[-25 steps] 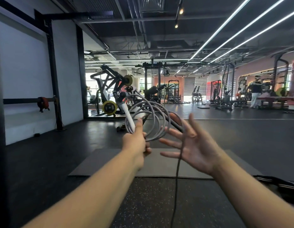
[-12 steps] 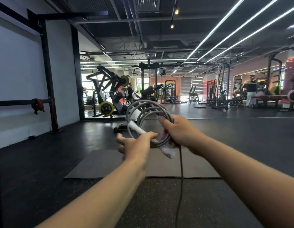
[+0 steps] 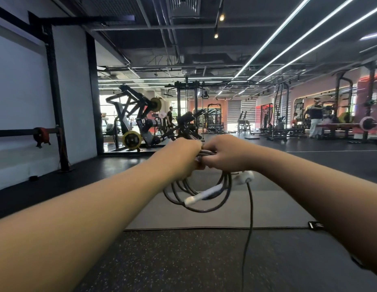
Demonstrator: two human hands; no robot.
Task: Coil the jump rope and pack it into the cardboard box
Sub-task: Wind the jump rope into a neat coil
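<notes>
The dark grey jump rope [image 3: 206, 208] hangs in several loops below my hands. My left hand [image 3: 184, 157] and my right hand [image 3: 224, 153] meet at the top of the coil, both closed on the bundled strands. One white handle [image 3: 204, 194] lies across the loops. The other white handle [image 3: 244, 178] pokes out under my right wrist. A loose black end of rope [image 3: 249, 218] trails straight down toward the floor. No cardboard box is in view.
A grey exercise mat [image 3: 267, 211] lies on the speckled black rubber floor [image 3: 183, 260] ahead of me. A black strap [image 3: 315, 225] rests at the mat's right corner. Weight machines [image 3: 139, 123] and racks stand far behind, with people among them.
The coil has turned from upright in front of my hands to hanging below them. Both hands have come together and closed on its top. The view has tilted slightly down.
</notes>
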